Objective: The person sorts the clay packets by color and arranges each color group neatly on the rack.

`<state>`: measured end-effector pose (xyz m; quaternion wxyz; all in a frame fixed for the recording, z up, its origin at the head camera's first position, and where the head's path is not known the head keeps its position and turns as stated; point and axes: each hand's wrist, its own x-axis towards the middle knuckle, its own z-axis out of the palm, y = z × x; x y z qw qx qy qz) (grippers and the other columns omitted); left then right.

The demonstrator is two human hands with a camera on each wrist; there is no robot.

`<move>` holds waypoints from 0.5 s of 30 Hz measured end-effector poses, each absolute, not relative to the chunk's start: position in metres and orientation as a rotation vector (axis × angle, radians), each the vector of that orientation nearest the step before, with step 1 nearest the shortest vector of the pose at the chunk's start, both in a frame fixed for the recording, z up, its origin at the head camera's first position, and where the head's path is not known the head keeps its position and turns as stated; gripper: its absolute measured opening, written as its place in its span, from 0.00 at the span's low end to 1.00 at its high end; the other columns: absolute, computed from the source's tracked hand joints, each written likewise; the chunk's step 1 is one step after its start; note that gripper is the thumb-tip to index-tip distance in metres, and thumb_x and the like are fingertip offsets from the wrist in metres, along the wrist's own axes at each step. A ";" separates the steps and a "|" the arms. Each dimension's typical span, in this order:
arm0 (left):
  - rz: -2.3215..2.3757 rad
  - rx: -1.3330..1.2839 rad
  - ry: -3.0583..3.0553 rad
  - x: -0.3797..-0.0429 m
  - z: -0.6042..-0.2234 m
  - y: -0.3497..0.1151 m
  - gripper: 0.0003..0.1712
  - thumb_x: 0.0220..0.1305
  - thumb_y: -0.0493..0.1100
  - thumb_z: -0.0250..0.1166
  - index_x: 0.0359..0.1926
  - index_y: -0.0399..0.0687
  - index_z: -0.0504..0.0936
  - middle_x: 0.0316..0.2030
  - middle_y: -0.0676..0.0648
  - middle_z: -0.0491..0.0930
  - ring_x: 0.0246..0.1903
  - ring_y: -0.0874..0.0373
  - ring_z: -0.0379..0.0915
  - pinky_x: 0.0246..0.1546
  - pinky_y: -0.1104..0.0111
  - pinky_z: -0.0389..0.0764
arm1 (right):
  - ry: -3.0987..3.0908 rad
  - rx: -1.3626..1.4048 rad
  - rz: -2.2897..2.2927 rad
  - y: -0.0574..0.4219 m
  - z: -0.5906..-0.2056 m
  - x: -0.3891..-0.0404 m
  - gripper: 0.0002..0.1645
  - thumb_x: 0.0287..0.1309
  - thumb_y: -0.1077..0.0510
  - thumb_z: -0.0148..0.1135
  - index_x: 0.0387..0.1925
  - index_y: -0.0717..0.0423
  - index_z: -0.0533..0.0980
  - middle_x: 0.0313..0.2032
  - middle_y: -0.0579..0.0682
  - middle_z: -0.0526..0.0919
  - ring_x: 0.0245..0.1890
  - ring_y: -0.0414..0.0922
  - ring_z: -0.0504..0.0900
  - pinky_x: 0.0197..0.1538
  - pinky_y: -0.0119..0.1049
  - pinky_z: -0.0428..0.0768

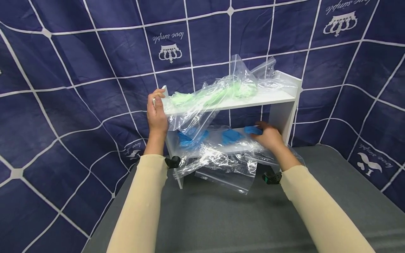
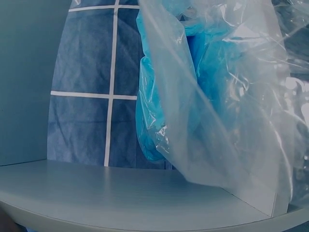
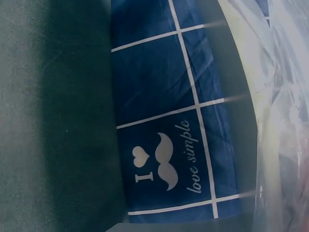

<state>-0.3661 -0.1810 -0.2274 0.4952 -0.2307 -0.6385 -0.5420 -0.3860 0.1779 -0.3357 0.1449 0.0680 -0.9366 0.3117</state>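
A small white two-tier shelf (image 1: 286,116) stands against the curtain. My left hand (image 1: 157,112) grips the top of its left side panel, with fingers curled over the edge. On the upper tier lie clear zip bags (image 1: 242,75) with pale green soft contents (image 1: 218,93). Clear bags (image 1: 218,156) with blue contents (image 1: 231,136) spread over the lower tier and hang past its front. At that tier's right end my right hand (image 1: 269,137) pinches a blue piece (image 1: 253,130), apparently within clear plastic. In the left wrist view, bagged blue contents (image 2: 152,106) hang beside the white board.
The shelf stands on a dark grey tabletop (image 1: 221,218). A navy curtain (image 1: 95,63) with white grid lines hangs behind and at both sides. An empty-looking zip bag (image 1: 224,179) droops below the lower tier, toward the tabletop.
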 end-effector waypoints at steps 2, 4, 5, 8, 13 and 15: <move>-1.312 -0.543 -1.551 -0.375 -0.232 -0.184 0.12 0.75 0.29 0.41 0.41 0.22 0.69 0.55 0.28 0.76 0.65 0.40 0.68 0.70 0.69 0.62 | -2.715 0.206 0.901 0.179 -0.335 -0.386 0.41 0.64 0.41 0.61 0.71 0.55 0.63 0.66 0.62 0.74 0.65 0.66 0.72 0.65 0.61 0.71; -1.298 -0.530 -1.559 -0.383 -0.236 -0.188 0.13 0.76 0.31 0.42 0.42 0.24 0.71 0.55 0.32 0.78 0.65 0.45 0.70 0.70 0.69 0.62 | -2.728 0.209 0.913 0.179 -0.335 -0.385 0.41 0.66 0.40 0.59 0.72 0.56 0.62 0.67 0.62 0.73 0.66 0.66 0.70 0.67 0.61 0.69; -1.293 -0.526 -1.562 -0.386 -0.237 -0.189 0.13 0.76 0.32 0.43 0.42 0.26 0.71 0.55 0.34 0.78 0.65 0.47 0.70 0.70 0.69 0.62 | -2.731 0.205 0.915 0.180 -0.334 -0.385 0.41 0.66 0.40 0.59 0.72 0.56 0.62 0.68 0.62 0.72 0.67 0.66 0.69 0.67 0.62 0.68; -1.283 -0.530 -1.562 -0.390 -0.239 -0.190 0.13 0.77 0.35 0.44 0.42 0.28 0.72 0.55 0.37 0.79 0.65 0.52 0.71 0.70 0.68 0.63 | -2.719 0.195 0.906 0.181 -0.332 -0.384 0.39 0.67 0.40 0.57 0.72 0.56 0.63 0.68 0.63 0.71 0.67 0.67 0.68 0.68 0.62 0.67; -1.278 -0.565 -1.561 -0.389 -0.239 -0.193 0.14 0.77 0.37 0.44 0.42 0.28 0.71 0.56 0.36 0.78 0.66 0.52 0.70 0.71 0.67 0.62 | -2.608 0.205 0.861 0.180 -0.323 -0.380 0.30 0.67 0.47 0.57 0.67 0.51 0.71 0.59 0.65 0.79 0.52 0.66 0.79 0.56 0.61 0.74; -1.269 -0.570 -1.566 -0.387 -0.239 -0.195 0.15 0.78 0.37 0.43 0.43 0.27 0.70 0.56 0.36 0.78 0.66 0.51 0.69 0.72 0.67 0.61 | -2.558 0.253 0.851 0.178 -0.319 -0.377 0.26 0.68 0.50 0.56 0.65 0.50 0.73 0.57 0.65 0.81 0.49 0.65 0.80 0.53 0.60 0.74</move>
